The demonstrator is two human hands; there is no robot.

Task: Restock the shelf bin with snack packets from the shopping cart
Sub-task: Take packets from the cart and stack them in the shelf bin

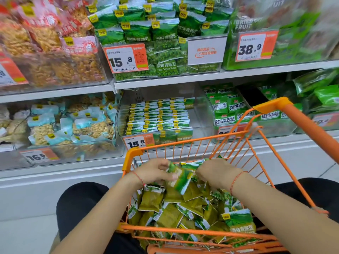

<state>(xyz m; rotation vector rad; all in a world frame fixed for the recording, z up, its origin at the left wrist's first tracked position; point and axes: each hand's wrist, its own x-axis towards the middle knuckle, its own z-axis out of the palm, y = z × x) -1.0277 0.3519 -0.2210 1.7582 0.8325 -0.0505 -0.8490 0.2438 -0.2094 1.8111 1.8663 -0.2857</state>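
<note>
Both hands work inside the orange shopping cart [227, 136], over the loose heap of green pea snack packets [183, 213] that fills its basket. The left hand [156, 173] has its fingers curled around a small bundle of packets [180, 177] raised just above the heap near the cart's far rim. The right hand [213, 174] lies just beside that bundle, fingers curled down into the packets; whether it pinches the same bundle or a separate packet cannot be told, because the fingertips are hidden.

The target shelf bin [165, 116] is a clear plastic bin on the lower shelf, directly beyond the cart's far rim and above the hands. It already carries several neat rows of matching green packets, stacked in columns toward its front left; the right part and the rear of the bin show bare plastic. A price tag [138, 142] reading 15.8 is fixed to its front edge.

Governing relation: the bin lies straight ahead and upward from the held bundle. The bundle's long axis tilts diagonally, upper left to lower right, whereas the shelved packets lie flat in ordered rows. By judgement, the bundle must be squared up before placement. The left hand is marginally nearer the stacked rows; the right hand is nearer the bare side of the bin.
</note>
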